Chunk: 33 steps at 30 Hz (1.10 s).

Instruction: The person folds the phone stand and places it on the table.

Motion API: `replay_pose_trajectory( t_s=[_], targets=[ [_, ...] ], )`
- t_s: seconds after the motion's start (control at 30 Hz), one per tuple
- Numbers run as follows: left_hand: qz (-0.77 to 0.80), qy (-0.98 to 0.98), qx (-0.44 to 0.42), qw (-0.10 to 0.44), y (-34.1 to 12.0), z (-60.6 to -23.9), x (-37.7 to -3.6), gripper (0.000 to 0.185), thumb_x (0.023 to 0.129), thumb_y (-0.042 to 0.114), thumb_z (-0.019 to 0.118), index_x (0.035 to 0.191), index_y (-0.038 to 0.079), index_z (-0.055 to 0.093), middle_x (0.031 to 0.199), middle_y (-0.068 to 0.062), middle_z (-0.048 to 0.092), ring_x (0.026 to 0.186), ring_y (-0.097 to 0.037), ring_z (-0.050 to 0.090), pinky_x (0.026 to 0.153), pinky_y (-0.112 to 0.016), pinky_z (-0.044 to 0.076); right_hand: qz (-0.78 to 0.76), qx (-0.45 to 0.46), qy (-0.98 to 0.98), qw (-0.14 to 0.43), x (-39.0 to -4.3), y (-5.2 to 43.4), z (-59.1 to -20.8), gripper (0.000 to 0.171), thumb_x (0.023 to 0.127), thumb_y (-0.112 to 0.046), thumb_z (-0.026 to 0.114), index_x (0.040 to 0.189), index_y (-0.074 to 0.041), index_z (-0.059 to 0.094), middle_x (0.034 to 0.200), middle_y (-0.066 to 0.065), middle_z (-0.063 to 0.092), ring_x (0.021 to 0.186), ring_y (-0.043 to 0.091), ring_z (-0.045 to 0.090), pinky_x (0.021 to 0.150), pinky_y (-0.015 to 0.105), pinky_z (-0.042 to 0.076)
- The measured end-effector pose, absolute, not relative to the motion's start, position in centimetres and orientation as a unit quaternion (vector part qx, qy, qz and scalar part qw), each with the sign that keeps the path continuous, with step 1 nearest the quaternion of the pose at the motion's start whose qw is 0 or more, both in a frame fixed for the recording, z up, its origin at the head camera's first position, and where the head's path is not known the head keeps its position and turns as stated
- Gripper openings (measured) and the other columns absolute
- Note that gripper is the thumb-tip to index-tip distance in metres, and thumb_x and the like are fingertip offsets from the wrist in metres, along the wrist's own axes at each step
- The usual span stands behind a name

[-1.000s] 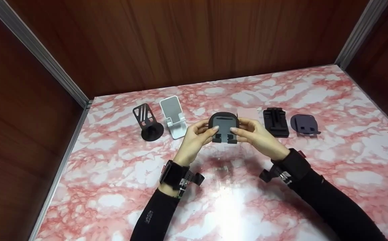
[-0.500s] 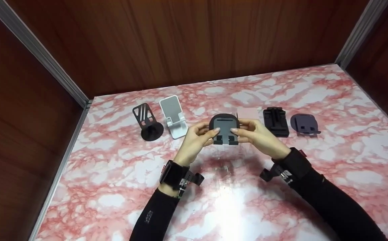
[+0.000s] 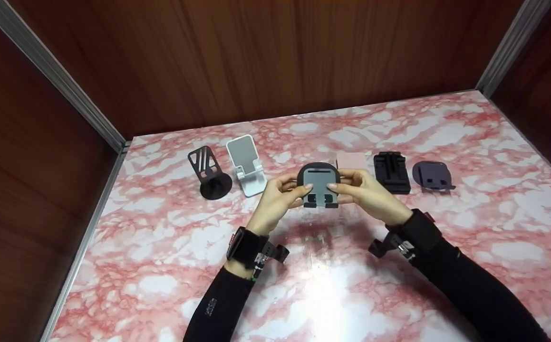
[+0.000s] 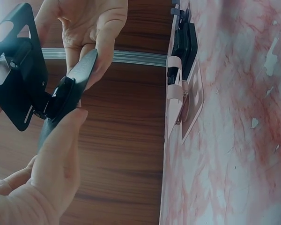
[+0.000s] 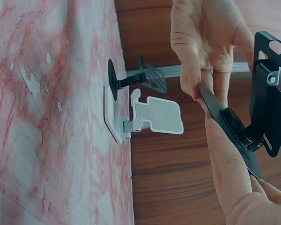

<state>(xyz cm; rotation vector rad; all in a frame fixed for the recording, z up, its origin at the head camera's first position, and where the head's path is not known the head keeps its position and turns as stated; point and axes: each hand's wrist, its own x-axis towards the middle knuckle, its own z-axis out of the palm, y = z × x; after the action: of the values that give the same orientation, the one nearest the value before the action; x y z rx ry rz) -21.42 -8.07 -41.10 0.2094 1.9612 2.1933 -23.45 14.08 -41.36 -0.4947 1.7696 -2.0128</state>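
Note:
Both hands hold a black folding phone stand (image 3: 319, 180) above the table in the head view. My left hand (image 3: 274, 202) pinches the left edge of its round base, and my right hand (image 3: 369, 195) pinches the right edge. In the left wrist view the base (image 4: 84, 70) is tilted between the two hands, with the slotted upper plate (image 4: 18, 89) folded out on a hinge. From the right wrist, the same hinge and the cut-out plate (image 5: 271, 98) show beyond the base. The far fingers are partly hidden behind the base.
On the pink marbled table (image 3: 161, 285) stand a black slotted phone stand (image 3: 216, 187) and a white one (image 3: 251, 183) at left. A pink stand (image 3: 351, 160) sits behind the right hand. Folded black (image 3: 391, 173) and purple (image 3: 432, 175) stands lie at right. Wood panels enclose the table.
The held phone stand has shifted slightly down in the head view, and its front face looks a little lighter. Both hands keep their hold and have barely moved.

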Motion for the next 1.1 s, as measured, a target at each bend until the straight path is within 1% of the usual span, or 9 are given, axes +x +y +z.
replay_pose_trajectory(
  t_s=[0.1,0.3,0.5,0.77,0.97,1.1],
  targets=[
    [0.74,0.662,0.07,0.096,-8.08,-41.16,-21.43,0.034,0.091,0.008,0.068,0.121,-0.006,0.062,0.095,-0.005,0.071,0.083,-0.011,0.069,0.082,-0.03,0.061,-0.726,-0.182,0.63,0.208,-23.51,14.05,-41.46,0.039,0.097,-0.007,0.059,0.133,0.006,0.051,0.108,0.0,0.071,0.094,0.01,0.068,0.081,0.026,0.06],
    [0.743,0.658,0.074,0.098,-8.11,-41.43,-21.57,0.033,0.09,0.005,0.067,0.12,-0.008,0.061,0.093,-0.005,0.069,0.083,-0.012,0.069,0.084,-0.036,0.062,-0.727,-0.184,0.627,0.211,-23.61,14.02,-41.63,0.042,0.096,-0.006,0.059,0.135,0.007,0.049,0.107,0.001,0.071,0.093,0.011,0.069,0.08,0.026,0.061],
    [0.735,0.667,0.071,0.1,-8.13,-41.52,-21.64,0.034,0.089,0.005,0.068,0.121,-0.007,0.061,0.093,-0.006,0.069,0.08,-0.012,0.068,0.079,-0.034,0.062,-0.729,-0.188,0.621,0.219,-23.59,13.89,-41.61,0.04,0.097,-0.006,0.059,0.134,0.006,0.05,0.109,0.001,0.07,0.093,0.011,0.068,0.079,0.025,0.061],
    [0.732,0.671,0.065,0.102,-8.06,-41.55,-21.69,0.032,0.088,0.003,0.068,0.117,-0.007,0.061,0.091,-0.007,0.068,0.078,-0.014,0.069,0.075,-0.034,0.063,-0.712,-0.183,0.642,0.216,-23.51,13.76,-41.64,0.036,0.096,-0.006,0.059,0.131,0.003,0.054,0.104,-0.002,0.069,0.09,0.008,0.064,0.073,0.021,0.058],
    [0.731,0.671,0.061,0.105,-8.02,-41.53,-21.68,0.029,0.086,0.001,0.067,0.114,-0.007,0.06,0.09,-0.007,0.066,0.076,-0.014,0.069,0.074,-0.034,0.063,-0.705,-0.179,0.651,0.218,-23.5,13.58,-41.8,0.035,0.096,-0.006,0.057,0.13,0.001,0.054,0.106,-0.001,0.067,0.091,0.009,0.064,0.074,0.023,0.058],
    [0.725,0.679,0.062,0.102,-8.08,-41.59,-21.7,0.03,0.085,-0.001,0.067,0.114,-0.006,0.06,0.09,-0.007,0.066,0.073,-0.013,0.069,0.073,-0.035,0.063,-0.71,-0.178,0.645,0.219,-23.49,13.5,-41.95,0.039,0.095,-0.004,0.058,0.132,0.005,0.052,0.108,0.001,0.068,0.091,0.011,0.066,0.075,0.024,0.059]
  ],
)
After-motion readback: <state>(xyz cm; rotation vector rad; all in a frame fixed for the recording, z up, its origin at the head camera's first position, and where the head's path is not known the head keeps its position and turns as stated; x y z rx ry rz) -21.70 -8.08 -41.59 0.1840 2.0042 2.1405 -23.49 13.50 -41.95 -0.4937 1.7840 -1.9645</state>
